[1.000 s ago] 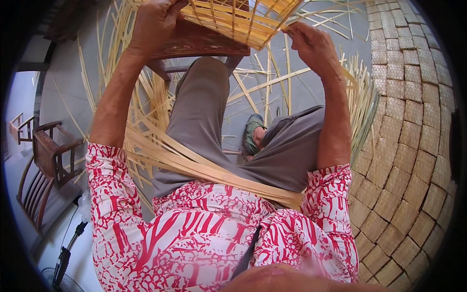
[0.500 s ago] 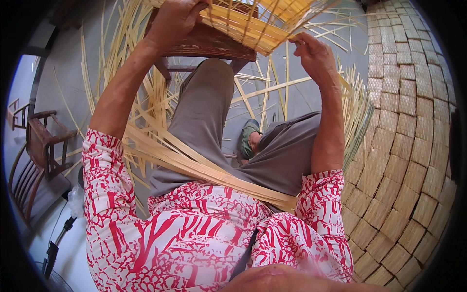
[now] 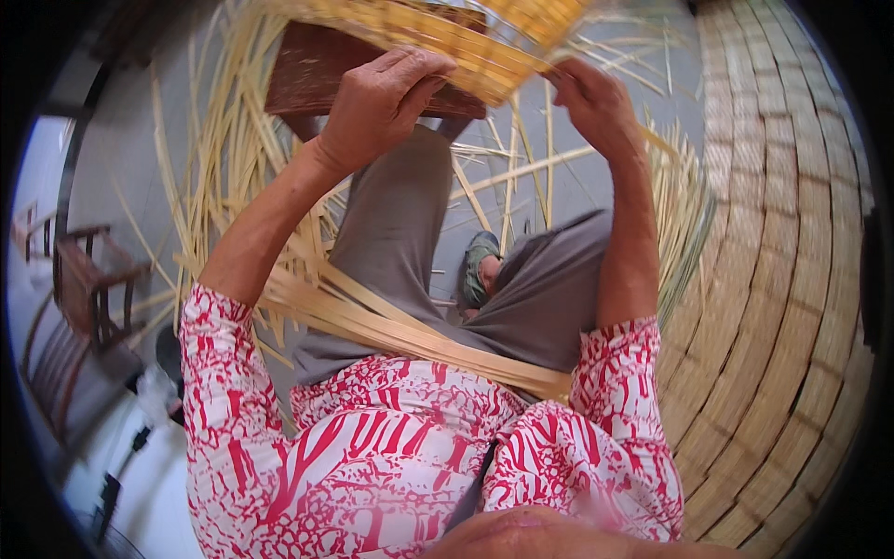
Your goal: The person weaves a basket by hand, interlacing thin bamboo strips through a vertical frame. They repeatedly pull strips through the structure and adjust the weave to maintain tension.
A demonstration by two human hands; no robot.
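A half-woven basket point(image 3: 456, 61) of yellow bamboo strips tilts at the top of the view, blurred and partly cut off by the upper rim. My left hand point(image 3: 384, 104) is closed, its fingertips pressed together against the basket's near side. What they pinch, if anything, is too blurred to make out. At the basket's right corner, my right hand point(image 3: 598, 104) pinches a bamboo strip with thumb and fingers. Beneath the basket stands a dark red wooden stool point(image 3: 312, 70). A bundle of flat pale strips point(image 3: 428, 347) lies across my lap.
Loose bamboo strips point(image 3: 228, 177) spread over the grey floor on the left. Another sheaf of strips point(image 3: 684, 186) lies beside my right arm. Stacked woven pieces point(image 3: 773, 242) fill the right side. Wooden chairs point(image 3: 88, 279) stand at far left.
My left hand has come down and to the right, from the basket's upper left to the middle of its near side. The basket has shifted slightly left. My right hand stays at its corner.
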